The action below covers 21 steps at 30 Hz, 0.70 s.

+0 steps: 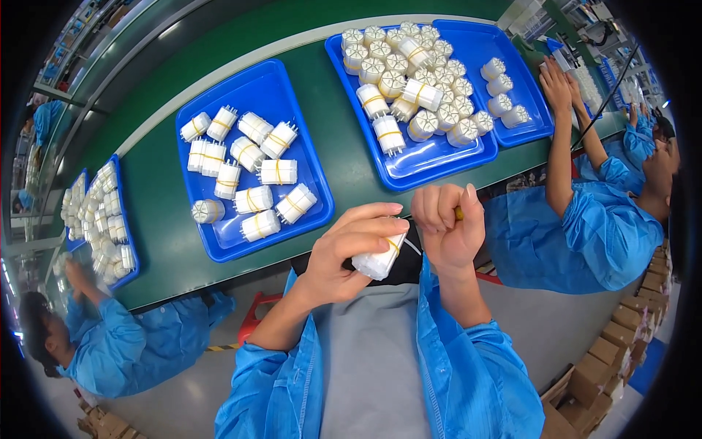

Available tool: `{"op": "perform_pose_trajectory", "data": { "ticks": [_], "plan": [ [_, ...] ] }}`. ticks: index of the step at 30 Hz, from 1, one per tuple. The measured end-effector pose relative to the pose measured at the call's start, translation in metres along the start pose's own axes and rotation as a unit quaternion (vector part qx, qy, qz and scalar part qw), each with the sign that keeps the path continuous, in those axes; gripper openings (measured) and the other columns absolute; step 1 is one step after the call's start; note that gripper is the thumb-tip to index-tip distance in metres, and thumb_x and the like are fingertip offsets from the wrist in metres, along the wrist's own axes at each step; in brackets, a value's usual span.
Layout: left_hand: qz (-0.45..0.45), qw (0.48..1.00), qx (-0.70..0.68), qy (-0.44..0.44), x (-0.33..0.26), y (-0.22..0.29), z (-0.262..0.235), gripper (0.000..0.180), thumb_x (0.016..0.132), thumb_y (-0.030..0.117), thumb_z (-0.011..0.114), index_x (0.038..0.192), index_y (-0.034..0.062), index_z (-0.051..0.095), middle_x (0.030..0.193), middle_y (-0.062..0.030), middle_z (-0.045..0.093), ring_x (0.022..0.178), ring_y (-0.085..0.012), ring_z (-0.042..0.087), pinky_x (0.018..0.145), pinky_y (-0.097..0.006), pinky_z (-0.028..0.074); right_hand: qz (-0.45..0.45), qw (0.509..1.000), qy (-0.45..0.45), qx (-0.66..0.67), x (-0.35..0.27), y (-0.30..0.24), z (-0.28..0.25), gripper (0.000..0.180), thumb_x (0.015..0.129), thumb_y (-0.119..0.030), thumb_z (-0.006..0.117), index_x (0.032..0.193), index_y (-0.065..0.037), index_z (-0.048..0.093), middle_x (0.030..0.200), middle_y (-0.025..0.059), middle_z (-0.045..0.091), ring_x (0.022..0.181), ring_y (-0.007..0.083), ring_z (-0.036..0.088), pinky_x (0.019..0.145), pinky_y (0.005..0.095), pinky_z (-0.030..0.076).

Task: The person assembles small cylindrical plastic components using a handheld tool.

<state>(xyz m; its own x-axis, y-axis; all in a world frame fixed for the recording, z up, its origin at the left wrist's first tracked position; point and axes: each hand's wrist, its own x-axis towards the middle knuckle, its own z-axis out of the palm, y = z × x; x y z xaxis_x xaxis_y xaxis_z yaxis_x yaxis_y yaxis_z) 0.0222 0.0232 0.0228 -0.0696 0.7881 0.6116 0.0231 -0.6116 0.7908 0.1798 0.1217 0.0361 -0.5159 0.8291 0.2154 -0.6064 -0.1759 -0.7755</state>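
In my left hand [344,249] is a white cylindrical part [376,262] with a yellow band round it, tilted, the fingers over its top and the thumb beneath. My right hand [450,223] is closed just right of it, round a small thing with a yellowish end [459,213]; most of that thing is hidden. A thin white strand [413,247] shows between the two hands. Ahead to the left, a blue tray [314,201] holds several similar banded parts lying on their sides. Beyond my right hand, another blue tray [409,175] is heaped with such parts, many standing on end.
A third blue tray [537,121] adjoins the heaped one, with several parts in it. All rest on a green bench [344,139]. Co-workers in blue sit at the left [153,344] and right [570,227]. More filled trays [131,252] stand at far left; cardboard boxes [589,373] line the right floor.
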Motion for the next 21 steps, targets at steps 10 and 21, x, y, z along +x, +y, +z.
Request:
{"op": "perform_pose_trajectory", "data": {
  "ticks": [10, 21],
  "plan": [
    [0.097, 0.957, 0.272, -0.022, 0.006, 0.006, -0.004, 0.036, 0.072, -0.003, 0.071, 0.105, 0.0105, 0.066, 0.119, -0.0061, 0.067, 0.115, -0.0318, 0.056, 0.093, -0.047, 0.053, 0.009, 1.0, 0.004, 0.001, -0.001, -0.005, 0.001, 0.051, 0.107, -0.034, 0.035, 0.061, -0.01, 0.035, 0.055, 0.0011, 0.035, 0.054, 0.0133, 0.029, 0.052, 0.0305, 0.025],
    [0.066, 0.955, 0.289, 0.024, 0.004, 0.004, -0.002, 0.05, 0.06, -0.008, 0.071, 0.107, 0.0086, 0.067, 0.103, -0.0089, 0.058, 0.099, -0.0302, 0.059, 0.082, -0.041, 0.052, -0.052, 0.997, -0.063, 0.009, -0.003, -0.017, 0.004, 0.055, 0.105, -0.044, 0.036, 0.06, -0.011, 0.033, 0.056, 0.0006, 0.036, 0.054, 0.0149, 0.029, 0.053, 0.0325, 0.024]
  ]
}}
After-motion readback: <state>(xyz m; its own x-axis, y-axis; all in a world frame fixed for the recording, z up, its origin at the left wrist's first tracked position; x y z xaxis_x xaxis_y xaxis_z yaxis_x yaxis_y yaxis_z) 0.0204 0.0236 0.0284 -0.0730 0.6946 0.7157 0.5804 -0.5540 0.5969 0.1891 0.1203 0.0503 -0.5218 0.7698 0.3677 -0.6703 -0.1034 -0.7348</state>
